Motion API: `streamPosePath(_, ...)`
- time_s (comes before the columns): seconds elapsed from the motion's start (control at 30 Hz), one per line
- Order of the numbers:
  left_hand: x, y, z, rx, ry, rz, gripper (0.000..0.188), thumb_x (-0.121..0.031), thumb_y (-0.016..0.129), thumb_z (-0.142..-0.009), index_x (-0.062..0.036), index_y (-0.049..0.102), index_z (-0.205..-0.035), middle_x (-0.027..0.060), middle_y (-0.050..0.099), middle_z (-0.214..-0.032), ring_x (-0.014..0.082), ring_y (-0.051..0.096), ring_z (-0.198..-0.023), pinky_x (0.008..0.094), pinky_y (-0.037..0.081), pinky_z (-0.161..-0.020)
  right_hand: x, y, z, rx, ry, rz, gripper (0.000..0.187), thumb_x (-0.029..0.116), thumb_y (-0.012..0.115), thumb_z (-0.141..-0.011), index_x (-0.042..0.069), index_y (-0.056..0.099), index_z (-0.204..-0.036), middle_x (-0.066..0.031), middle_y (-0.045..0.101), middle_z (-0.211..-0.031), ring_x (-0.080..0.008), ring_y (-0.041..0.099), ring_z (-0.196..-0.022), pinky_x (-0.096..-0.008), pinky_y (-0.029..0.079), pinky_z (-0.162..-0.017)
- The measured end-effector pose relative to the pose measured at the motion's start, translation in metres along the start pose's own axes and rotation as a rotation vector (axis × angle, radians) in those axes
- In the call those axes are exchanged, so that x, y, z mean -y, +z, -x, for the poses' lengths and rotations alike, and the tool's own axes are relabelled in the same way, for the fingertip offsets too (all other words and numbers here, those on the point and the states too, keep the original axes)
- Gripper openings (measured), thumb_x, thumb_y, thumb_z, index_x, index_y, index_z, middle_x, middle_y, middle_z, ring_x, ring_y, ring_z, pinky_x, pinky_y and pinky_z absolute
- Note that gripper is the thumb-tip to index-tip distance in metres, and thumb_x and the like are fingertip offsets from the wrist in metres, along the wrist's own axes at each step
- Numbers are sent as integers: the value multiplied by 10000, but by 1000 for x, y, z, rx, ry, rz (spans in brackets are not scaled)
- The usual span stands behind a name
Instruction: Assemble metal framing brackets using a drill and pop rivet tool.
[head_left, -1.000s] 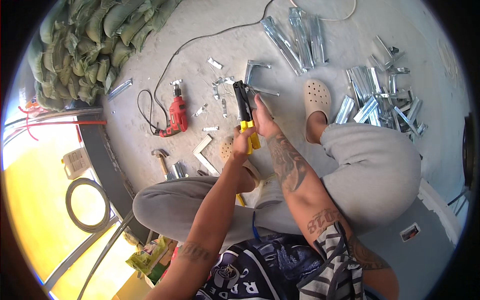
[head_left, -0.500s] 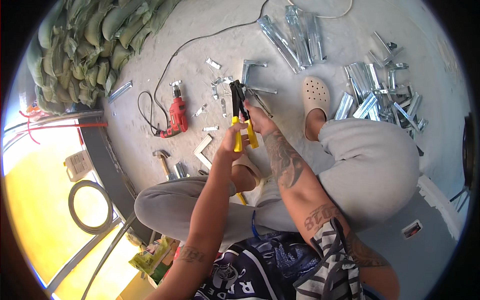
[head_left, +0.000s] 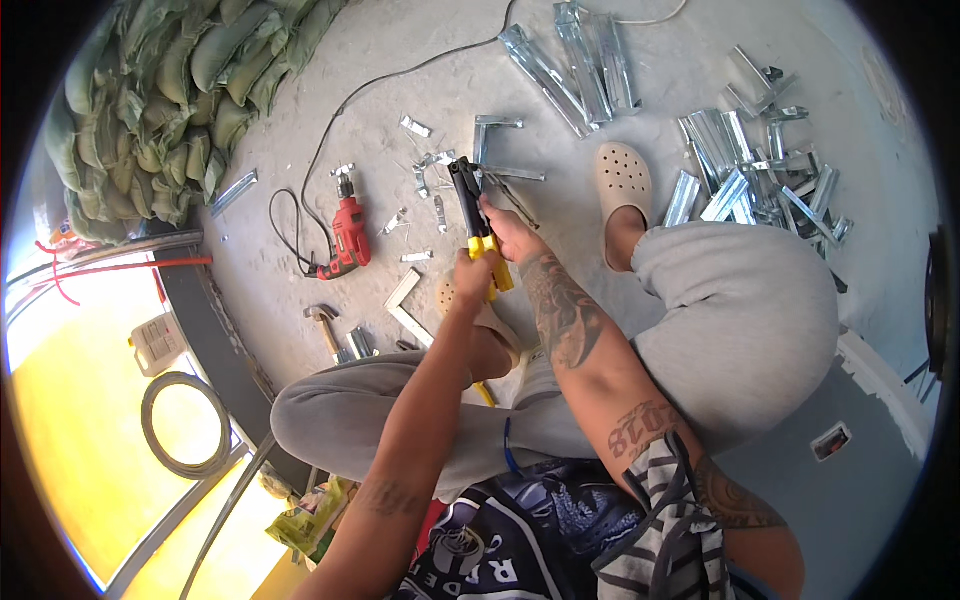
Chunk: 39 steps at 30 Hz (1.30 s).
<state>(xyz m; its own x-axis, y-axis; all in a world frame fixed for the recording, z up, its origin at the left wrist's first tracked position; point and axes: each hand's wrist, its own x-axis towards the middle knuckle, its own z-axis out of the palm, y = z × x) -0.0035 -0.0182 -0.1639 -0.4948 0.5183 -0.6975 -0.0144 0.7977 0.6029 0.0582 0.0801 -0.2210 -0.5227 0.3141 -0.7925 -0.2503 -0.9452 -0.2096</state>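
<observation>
A hand riveter [head_left: 467,200] with black arms and yellow grips is held in front of me, its head pointing away. My left hand [head_left: 473,272] is closed around one yellow grip. My right hand [head_left: 509,235] is closed on the other side, with its thumb along the black arm. The two grips sit close together. Just beyond the tool, an L-shaped metal frame piece [head_left: 484,140] lies on the floor. A thin dark item [head_left: 520,205] lies partly hidden behind my right hand. Small metal brackets [head_left: 440,213] are scattered left of the riveter.
A red drill [head_left: 350,235] with a black cord lies to the left. Nearer are a hammer [head_left: 322,322] and a white angle piece [head_left: 404,308]. Metal channels [head_left: 590,70] lie far ahead, and a pile of cut channels [head_left: 735,160] at right. Green sacks [head_left: 170,90] are stacked at far left.
The riveter's spread arms have come together as my hands drew its grips toward each other. The rest of the scene has shifted slightly with my head.
</observation>
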Motion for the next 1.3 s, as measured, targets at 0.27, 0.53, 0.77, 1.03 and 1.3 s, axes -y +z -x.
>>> streamPosePath(0.27, -44, -23, 8, 587, -345, 418, 555, -431, 619, -804, -123, 500, -1251, 150, 624, -1119, 298, 612, -959, 478, 453, -843, 12, -30, 5, 261, -73, -93, 421, 496, 580, -958, 80, 622, -1007, -2, 538, -746, -114, 533, -652, -260, 447, -592)
streamPosePath(0.53, -14, 6, 23, 206, -93, 443, 517, -392, 622, -824, -106, 485, -1232, 130, 608, -1051, 272, 608, -887, 397, 485, -752, 24, 7, 42, 69, -126, 315, 369, 283, 834, -716, 25, 666, -919, -46, 609, -804, -146, 566, -706, -308, 455, -622)
streamPosePath(0.77, -9, 17, 11, 231, -324, 472, 338, -415, 601, -907, -108, 616, -1047, 53, 617, -854, 158, 607, -792, 364, 493, -680, 25, -2, 36, 84, -85, 359, 284, 186, 797, -762, 1, 652, -921, -66, 631, -798, -146, 600, -684, -293, 478, -619)
streamPosePath(1.03, 3, 5, 6, -159, 66, 354, 399, -348, 554, -947, 43, 617, -998, 90, 643, -797, 184, 619, -635, 322, 487, -581, 6, 48, 44, 151, -451, 411, 319, 272, 780, -777, 13, 667, -926, -34, 634, -813, -128, 581, -734, -286, 464, -657)
streamPosePath(1.3, -171, -184, 72, 374, -15, 12, 330, -247, 548, -954, 21, 621, -1132, 69, 601, -700, 157, 572, -549, 285, 474, -513, -1, 78, 40, 381, -418, 501, 744, 618, 434, -964, -50, 524, -1279, -139, 649, -1081, -224, 611, -958, -339, 465, -882)
